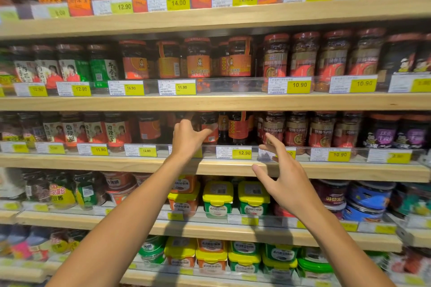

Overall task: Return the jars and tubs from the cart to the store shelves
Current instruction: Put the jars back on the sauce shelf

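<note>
Two bare arms reach toward a store's wooden shelves [210,102], stacked five rows deep with sauces. The left hand [186,138] is up at the third shelf from the top, fingers [185,123] curled and thumb stretched toward a dark jar with a red label [208,128] that stands on that shelf behind a clear plastic rail [233,147]; whether the hand actually grasps the jar or only touches it cannot be told. The right hand [285,177] hangs nearer the camera, in front of the same shelf's edge, fingers spread and holding nothing. Yellow price tags [242,152] run along every rail, one reading 12.90 between the two hands. Right of the red-labelled jar stands a narrow dark bottle [223,127], then more jars with brown and red labels [296,130]. To the left are jars bearing a portrait label [114,130]. On the shelf below, partly behind both forearms, sit tubs with yellow lids [218,196] in green and orange. Blue tins [368,196] fill the right end of that row.
</note>
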A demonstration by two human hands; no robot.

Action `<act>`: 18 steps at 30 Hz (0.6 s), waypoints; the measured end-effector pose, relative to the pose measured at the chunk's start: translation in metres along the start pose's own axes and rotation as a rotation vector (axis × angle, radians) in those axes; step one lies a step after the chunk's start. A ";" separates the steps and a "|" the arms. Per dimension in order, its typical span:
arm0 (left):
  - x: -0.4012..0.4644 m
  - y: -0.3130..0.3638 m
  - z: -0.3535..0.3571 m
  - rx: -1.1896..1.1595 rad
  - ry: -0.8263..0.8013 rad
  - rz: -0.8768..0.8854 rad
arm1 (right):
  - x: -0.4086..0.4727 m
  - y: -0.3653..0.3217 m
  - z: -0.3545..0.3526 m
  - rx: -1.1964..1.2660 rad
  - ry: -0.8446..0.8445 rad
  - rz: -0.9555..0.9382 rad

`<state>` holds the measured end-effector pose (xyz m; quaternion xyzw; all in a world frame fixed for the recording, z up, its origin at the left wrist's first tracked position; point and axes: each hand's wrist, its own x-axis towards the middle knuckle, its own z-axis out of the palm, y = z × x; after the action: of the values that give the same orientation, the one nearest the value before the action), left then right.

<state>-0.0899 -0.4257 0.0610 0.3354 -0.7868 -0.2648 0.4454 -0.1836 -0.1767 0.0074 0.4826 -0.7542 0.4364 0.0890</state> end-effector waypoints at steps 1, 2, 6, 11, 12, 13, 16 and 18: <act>-0.002 0.001 -0.001 0.032 -0.008 -0.003 | 0.000 0.002 0.000 0.000 0.003 0.001; -0.006 0.002 -0.002 0.061 -0.032 0.000 | 0.000 0.004 0.000 -0.003 0.005 0.004; -0.029 -0.003 -0.015 0.079 -0.178 0.083 | 0.002 0.005 -0.004 -0.022 0.007 -0.013; -0.057 -0.025 -0.046 0.053 -0.211 0.292 | 0.008 0.001 -0.004 -0.040 0.000 -0.030; -0.062 -0.030 -0.051 0.074 -0.219 0.355 | 0.009 0.001 -0.003 -0.049 -0.002 -0.039; -0.067 -0.033 -0.055 0.106 -0.233 0.411 | 0.010 0.000 -0.002 -0.060 -0.006 -0.045; -0.079 -0.039 -0.064 0.209 -0.269 0.535 | 0.009 0.002 -0.001 -0.086 -0.029 -0.067; -0.083 -0.040 -0.067 0.259 -0.298 0.591 | 0.006 0.002 -0.003 -0.112 -0.046 -0.087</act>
<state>0.0123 -0.3956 0.0195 0.1047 -0.9333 -0.0684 0.3366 -0.1891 -0.1782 0.0108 0.5192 -0.7576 0.3778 0.1173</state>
